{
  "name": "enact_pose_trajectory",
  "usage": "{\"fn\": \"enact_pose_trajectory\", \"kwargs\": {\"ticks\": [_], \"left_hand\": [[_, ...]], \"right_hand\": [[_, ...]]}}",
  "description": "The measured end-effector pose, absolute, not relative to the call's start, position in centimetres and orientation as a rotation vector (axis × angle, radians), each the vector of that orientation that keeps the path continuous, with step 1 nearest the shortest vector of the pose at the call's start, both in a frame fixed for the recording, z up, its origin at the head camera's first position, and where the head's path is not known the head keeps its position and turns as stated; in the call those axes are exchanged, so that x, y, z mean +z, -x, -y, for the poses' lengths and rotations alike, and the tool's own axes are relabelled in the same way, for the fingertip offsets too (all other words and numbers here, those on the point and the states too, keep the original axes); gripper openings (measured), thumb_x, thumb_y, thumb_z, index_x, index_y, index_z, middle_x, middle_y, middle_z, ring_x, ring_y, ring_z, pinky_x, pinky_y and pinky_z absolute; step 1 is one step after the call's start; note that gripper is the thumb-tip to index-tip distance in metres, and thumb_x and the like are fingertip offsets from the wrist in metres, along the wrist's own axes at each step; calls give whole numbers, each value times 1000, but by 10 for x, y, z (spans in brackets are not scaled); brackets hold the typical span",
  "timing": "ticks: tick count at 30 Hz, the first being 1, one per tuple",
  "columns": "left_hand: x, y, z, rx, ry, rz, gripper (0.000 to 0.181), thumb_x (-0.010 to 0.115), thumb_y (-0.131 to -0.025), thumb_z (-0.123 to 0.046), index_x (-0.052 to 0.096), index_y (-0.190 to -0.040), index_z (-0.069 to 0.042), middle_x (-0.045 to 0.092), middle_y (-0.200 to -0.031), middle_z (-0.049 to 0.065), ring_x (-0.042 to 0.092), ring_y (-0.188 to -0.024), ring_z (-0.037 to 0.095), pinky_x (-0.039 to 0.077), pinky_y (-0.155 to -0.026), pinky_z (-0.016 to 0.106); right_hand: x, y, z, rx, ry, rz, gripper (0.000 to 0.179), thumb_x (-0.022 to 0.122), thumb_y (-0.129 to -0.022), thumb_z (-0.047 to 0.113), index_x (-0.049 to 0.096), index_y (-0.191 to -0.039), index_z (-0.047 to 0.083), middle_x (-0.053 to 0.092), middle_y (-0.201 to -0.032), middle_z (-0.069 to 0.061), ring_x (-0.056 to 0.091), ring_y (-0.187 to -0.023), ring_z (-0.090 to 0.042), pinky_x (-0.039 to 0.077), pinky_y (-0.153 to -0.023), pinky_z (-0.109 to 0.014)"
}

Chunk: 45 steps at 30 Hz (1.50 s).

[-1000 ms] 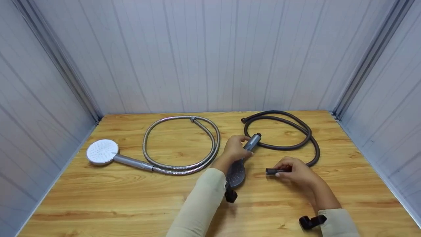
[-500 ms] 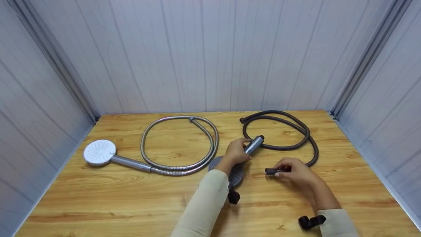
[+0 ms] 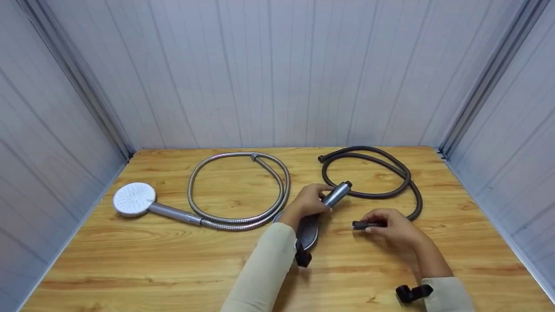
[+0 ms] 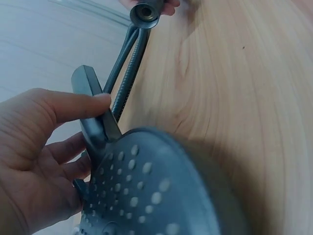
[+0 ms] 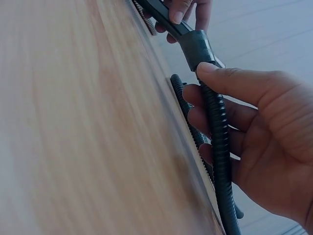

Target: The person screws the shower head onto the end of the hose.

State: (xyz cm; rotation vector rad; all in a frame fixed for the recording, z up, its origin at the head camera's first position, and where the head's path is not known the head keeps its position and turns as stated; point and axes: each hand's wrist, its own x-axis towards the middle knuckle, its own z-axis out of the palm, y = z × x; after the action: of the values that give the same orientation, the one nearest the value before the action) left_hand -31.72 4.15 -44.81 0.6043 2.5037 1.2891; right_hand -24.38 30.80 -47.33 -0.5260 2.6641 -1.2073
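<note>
My left hand (image 3: 308,200) grips the handle of a dark grey shower head (image 3: 338,194), thumb on one side and fingers on the other. The threaded handle end points away and to the right. In the left wrist view its round face with pale nozzles (image 4: 134,191) shows close up; the forearm hides part of it in the head view. My right hand (image 3: 392,227) pinches a black shower hose (image 5: 217,142) just behind its flared connector (image 3: 360,225). The connector's open end faces left, toward the shower head, with a gap between the two.
The black hose's coil (image 3: 403,173) lies at the back right, its other end fitting (image 3: 321,158) near the wall. On the left, a white-faced shower head (image 3: 135,199) is joined to a coiled silver hose (image 3: 236,224). Panel walls (image 3: 269,73) enclose the wooden table (image 3: 173,268).
The left hand has shifted the shower head's handle end slightly right and toward me, and its face has tilted. The right hand and hose connector have barely moved.
</note>
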Motion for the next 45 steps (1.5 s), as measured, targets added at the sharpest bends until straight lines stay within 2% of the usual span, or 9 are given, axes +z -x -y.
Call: {"fn": "enact_pose_trajectory", "kwargs": {"ticks": [6,11,16,24,29,40,45], "left_hand": [[-445,316,-33,1365,-640,-2406,64,79,-74,3,63,-132,-18,68,-98,7,60,-81,13,51,-65,26],[-446,315,-28,1425,-651,-2352,64,77,-73,5,65,-130,-21,67,-97,5,60,-82,14,51,-66,26],[-445,313,-22,1471,-646,-2323,61,81,-74,0,66,-129,-21,66,-98,5,61,-84,15,52,-68,28],[-444,309,-15,1418,-699,-2350,58,81,-75,0,67,-128,-19,68,-93,3,59,-79,12,51,-66,25],[-442,306,-13,1298,-733,-2407,60,80,-74,1,66,-128,-20,69,-92,2,59,-78,10,50,-67,24],[-437,298,-9,1166,-834,-2471,59,79,-75,1,65,-129,-18,70,-101,3,60,-87,9,49,-71,21],[-436,293,-5,1192,-822,-2479,60,77,-74,4,66,-129,-18,68,-99,-1,61,-88,10,48,-71,21]], "right_hand": [[-470,242,-307,-1220,512,-2642,21,73,-89,21,71,-108,12,68,-106,-3,60,-100,-23,45,-89,-44],[-470,242,-306,-1222,504,-2623,22,73,-88,21,71,-108,11,68,-106,-4,60,-97,-22,46,-86,-42],[-471,243,-307,-1185,513,-2661,24,72,-89,26,72,-110,12,68,-106,-3,60,-98,-23,46,-87,-44],[-470,241,-306,-1187,596,-2690,25,70,-91,29,73,-109,13,69,-104,-1,61,-97,-22,48,-84,-33],[-469,240,-306,-1199,611,-2684,23,70,-91,29,72,-108,13,68,-104,-1,61,-96,-21,48,-83,-31],[-461,240,-303,-1214,586,-2671,23,72,-89,27,71,-107,12,68,-103,-3,61,-95,-23,48,-83,-34],[-456,243,-300,-1245,583,-2657,22,74,-88,22,71,-107,11,67,-102,-4,61,-95,-24,48,-83,-40]]}}
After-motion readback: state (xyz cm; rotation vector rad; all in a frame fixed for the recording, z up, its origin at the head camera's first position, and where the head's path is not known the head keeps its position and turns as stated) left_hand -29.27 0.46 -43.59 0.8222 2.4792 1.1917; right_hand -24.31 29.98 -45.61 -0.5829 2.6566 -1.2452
